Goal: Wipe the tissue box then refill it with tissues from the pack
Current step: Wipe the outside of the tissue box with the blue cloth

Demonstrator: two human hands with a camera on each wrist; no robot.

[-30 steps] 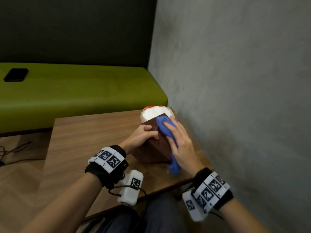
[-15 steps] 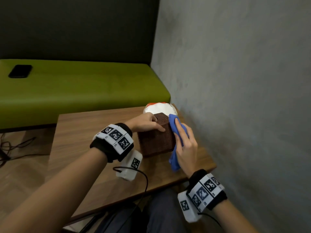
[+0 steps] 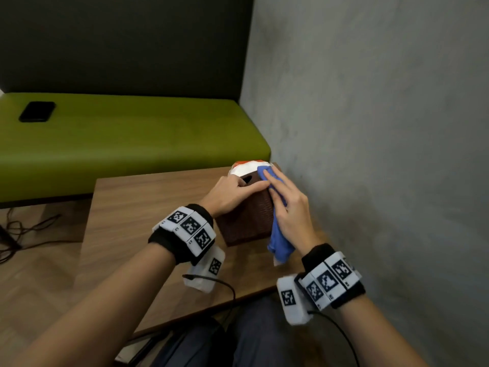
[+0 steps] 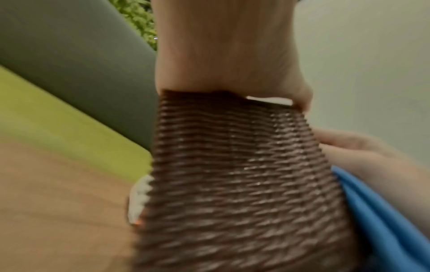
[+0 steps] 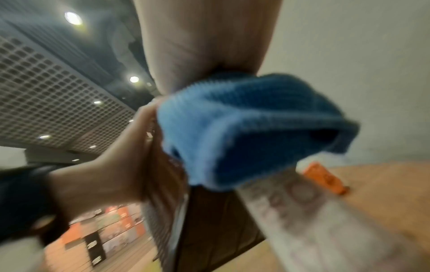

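Observation:
A brown woven tissue box [image 3: 246,218] stands on the wooden table [image 3: 137,207] near the wall. My left hand [image 3: 232,190] lies over its top beside the slot and holds it steady; the left wrist view shows the palm [image 4: 228,55] on the box's upper edge [image 4: 244,184]. My right hand [image 3: 287,207] presses a blue cloth [image 3: 279,242] flat against the box's right side, fingers straight and reaching its far top corner. The cloth [image 5: 244,128] bunches under the palm. The white and orange tissue pack [image 3: 247,167] lies right behind the box.
A grey wall [image 3: 370,154] runs close along the table's right edge. Beyond the table's far side is a green bench [image 3: 132,144] with a black phone [image 3: 37,111] on it. Cables lie on the floor at the left [image 3: 23,231].
The box, tilted a second ago, now stands more upright. My right hand has slid the cloth up its right side to the far top corner. My left hand has shifted onto the top.

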